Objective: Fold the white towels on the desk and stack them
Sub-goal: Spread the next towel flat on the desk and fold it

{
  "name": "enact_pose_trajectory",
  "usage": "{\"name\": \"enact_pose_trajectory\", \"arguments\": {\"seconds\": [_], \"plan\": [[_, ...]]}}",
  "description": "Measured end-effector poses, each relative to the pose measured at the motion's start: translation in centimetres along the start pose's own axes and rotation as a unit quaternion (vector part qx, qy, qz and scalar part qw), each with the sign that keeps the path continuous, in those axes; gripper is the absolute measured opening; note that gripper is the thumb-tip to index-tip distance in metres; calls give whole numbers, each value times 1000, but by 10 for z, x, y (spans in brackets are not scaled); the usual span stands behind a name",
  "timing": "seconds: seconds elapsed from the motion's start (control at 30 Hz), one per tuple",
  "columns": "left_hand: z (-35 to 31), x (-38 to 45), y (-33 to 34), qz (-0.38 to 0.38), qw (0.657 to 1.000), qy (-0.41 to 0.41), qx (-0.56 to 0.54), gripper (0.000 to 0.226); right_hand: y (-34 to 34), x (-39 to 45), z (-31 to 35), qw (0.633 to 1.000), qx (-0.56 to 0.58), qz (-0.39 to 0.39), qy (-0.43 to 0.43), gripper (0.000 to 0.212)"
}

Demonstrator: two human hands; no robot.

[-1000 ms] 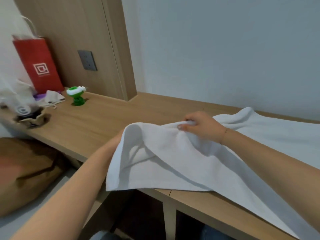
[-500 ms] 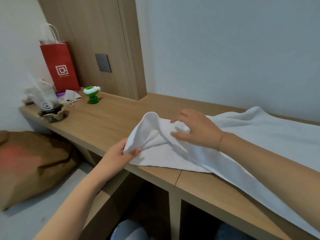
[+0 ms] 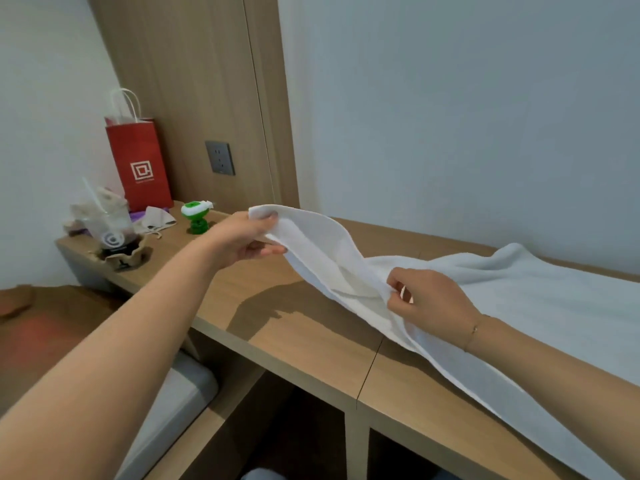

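pinching white towel [image 3: 519,306] between both hands' fingers [image 3: 273,221].

Left hand [image 3: 242,239] pinches a corner of the white towel [image 3: 502,306] and holds it raised above the desk [image 3: 294,327]; thumb on top, fingers under the edge. Right hand [image 3: 427,294] grips a fold of the same towel lower down, right of the left hand, close to the desk surface. Towel sags between the two hands; the rest lies spread on the desk beyond and right of the right hand. Thin bracelet [image 3: 474,330] on the right wrist. Just past the left hand: green plastic item [image 3: 196,216]. Further left: red paper bag [image 3: 140,168], plastic cup [image 3: 112,233] in a cardboard holder.
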State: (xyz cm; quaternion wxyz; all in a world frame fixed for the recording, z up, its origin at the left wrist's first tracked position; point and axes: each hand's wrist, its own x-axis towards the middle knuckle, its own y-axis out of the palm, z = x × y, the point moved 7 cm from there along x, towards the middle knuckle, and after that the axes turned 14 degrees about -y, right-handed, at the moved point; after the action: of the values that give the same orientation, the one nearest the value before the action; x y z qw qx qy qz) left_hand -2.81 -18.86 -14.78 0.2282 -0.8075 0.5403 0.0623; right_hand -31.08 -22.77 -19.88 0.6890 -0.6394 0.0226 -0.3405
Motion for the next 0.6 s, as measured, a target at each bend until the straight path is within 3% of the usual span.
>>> {"name": "enact_pose_trajectory", "arguments": {"seconds": [0.17, 0.3, 0.47, 0.6], "plan": [[-58, 15, -7, -101, 991, 54, 67, 11, -46, -16, -18, 987, 56, -143, 38, 5], [-79, 26, 13, -34, 998, 34, -34, 17, -67, -25, -15, 979, 71, -193, 5, 11], [-113, 14, 25, -13, 975, 120, -189, 23, -73, -29, 7, 978, 71, -182, -68, 17], [-127, -14, 12, -45, 960, 230, -150, 39, -60, -30, 14, 982, 118, -128, -80, 16]]}}
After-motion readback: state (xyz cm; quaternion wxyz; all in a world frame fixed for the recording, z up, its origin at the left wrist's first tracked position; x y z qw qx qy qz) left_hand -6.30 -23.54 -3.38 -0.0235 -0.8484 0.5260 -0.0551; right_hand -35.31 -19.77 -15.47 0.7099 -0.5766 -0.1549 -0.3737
